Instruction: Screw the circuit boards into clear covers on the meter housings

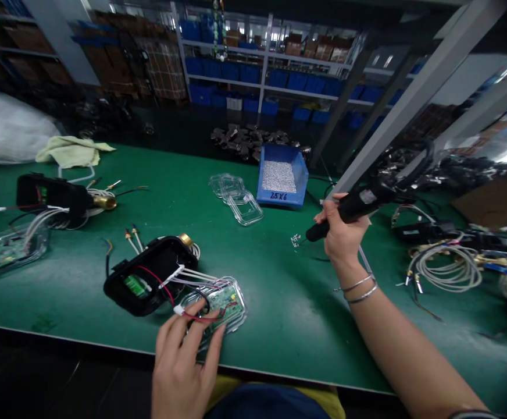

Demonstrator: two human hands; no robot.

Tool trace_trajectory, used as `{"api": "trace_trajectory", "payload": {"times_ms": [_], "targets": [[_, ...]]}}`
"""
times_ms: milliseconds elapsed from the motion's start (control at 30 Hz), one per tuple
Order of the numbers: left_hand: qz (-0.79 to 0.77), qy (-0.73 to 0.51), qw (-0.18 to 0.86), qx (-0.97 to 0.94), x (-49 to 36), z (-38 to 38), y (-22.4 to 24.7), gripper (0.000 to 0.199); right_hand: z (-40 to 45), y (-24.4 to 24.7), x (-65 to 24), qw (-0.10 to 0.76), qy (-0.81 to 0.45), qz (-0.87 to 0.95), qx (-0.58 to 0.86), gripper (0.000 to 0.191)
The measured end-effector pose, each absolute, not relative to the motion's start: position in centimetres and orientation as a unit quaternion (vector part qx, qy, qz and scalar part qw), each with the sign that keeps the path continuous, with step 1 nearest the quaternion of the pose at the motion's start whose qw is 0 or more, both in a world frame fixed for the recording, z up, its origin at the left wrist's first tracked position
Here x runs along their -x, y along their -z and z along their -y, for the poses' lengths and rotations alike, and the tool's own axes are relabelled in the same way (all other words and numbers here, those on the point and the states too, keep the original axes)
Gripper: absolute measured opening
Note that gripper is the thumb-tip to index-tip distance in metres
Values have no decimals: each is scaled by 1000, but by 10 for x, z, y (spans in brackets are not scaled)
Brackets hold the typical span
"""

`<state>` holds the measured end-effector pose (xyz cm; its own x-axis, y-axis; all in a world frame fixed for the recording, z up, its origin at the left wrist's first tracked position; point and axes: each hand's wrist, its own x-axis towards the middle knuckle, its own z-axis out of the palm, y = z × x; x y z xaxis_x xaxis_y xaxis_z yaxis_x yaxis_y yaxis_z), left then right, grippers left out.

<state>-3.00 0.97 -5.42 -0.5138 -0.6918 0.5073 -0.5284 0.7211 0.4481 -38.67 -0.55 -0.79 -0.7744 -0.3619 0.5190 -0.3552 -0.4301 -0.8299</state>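
Observation:
My right hand (345, 233) is wrapped round a black electric screwdriver (358, 203). Its tip points left, down at a small pile of loose screws (296, 241) on the green bench. With bent fingers, my left hand (186, 355) grips the near side of a clear plastic cover (241, 311) that holds a green circuit board (225, 302). Red, black and white wires run from this board to an open black housing (149, 279) with a brass fitting (186, 239), lying tilted just behind. My left fingertips partly hide the board.
A blue bin (282, 198) of small screws stands at the back, beside stacked clear covers (238, 195). Another black housing (55, 198) with a wired board lies left. Coiled cables (447, 267) lie right. A yellow cloth (74, 152) and a slanting grey post (393, 116) border the bench.

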Motion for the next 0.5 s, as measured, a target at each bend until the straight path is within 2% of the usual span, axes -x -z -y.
{"api": "trace_trajectory", "payload": {"times_ms": [167,300,367,500], "targets": [[851,103,365,-362,25,-14,50,17,4,3,383,5,769,-535,351,34],[818,130,423,-367,24,-23,40,10,-8,-25,361,3,782,-504,366,30],[793,211,436,-370,29,-29,36,12,-17,-46,339,44,803,-463,373,24],[674,478,377,-418,54,-36,28,17,-32,-82,287,173,824,-383,379,21]]}}
